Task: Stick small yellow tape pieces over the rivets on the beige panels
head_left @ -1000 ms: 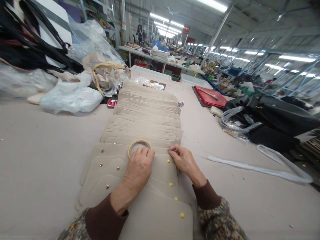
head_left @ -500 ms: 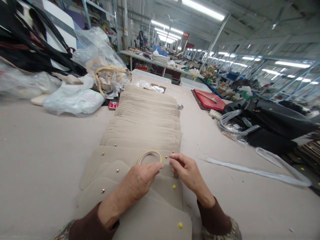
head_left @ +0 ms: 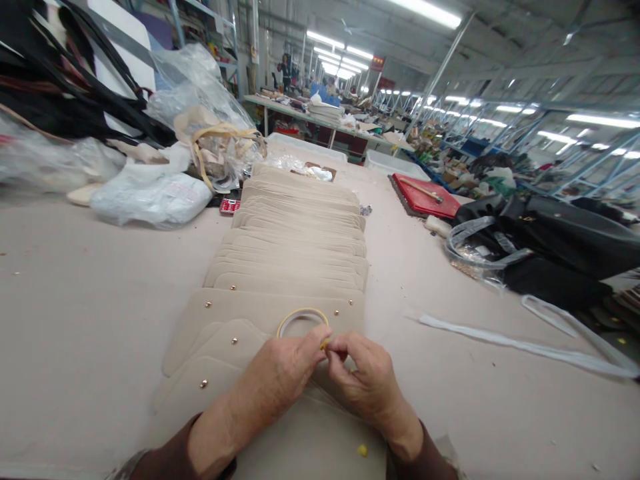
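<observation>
Grips a yellow tape roll by its near side with the left hand, in a narrow hold, above the beige panels. Pinches with the right hand, narrow too, at a bit of yellow tape right by the left fingertips. Differs here from half a second ago: brings the right fingers in from a spot apart, beside the right-hand studs, to meet the left. Seems to mean work on the tape itself at this moment.

Counts outward: two hands, one roll, one bit of tape at the fingertips. Around these, six metal studs in view, four toward the left edge, two toward the right. On the nearest panel, one yellow dab in plain view; perhaps another under the right hand, too hidden to be sure. Too many overlapping panels to count, in one long row down the table. Off to the right, one white strip and one red pad; at the far end, two clear trays.
</observation>
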Demonstrator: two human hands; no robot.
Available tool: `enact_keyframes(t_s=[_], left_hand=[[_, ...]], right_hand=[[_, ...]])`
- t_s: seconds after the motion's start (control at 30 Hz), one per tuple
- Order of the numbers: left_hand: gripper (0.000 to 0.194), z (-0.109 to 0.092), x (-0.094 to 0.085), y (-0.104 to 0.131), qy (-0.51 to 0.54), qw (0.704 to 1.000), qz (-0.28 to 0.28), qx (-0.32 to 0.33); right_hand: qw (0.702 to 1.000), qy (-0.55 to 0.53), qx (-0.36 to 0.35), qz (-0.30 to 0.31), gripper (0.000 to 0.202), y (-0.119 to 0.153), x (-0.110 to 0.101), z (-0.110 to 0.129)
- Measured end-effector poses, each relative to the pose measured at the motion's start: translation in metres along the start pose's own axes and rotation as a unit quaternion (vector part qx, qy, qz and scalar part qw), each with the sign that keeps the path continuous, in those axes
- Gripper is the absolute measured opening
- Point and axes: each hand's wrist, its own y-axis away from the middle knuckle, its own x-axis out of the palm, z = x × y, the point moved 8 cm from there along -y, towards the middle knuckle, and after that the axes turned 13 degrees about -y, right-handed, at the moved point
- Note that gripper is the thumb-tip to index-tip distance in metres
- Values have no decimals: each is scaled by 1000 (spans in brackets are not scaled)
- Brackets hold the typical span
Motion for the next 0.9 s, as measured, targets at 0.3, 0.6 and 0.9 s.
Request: enact_keyframes(t_s=[0.3,0.6,0.9], left_hand=[[22,1,-4,-8,12,1000,-12,-25],[18,-18,-2,-8,-81,996,-38,0],[14,0,36,-6,-98,979,175,-40]], right_hand=[[989,-22,126,-70,13,1,-6,-9],[915,-127,369,-99,20,13,-21,-85],[918,-153,362,-45,21,3,-8,-99]])
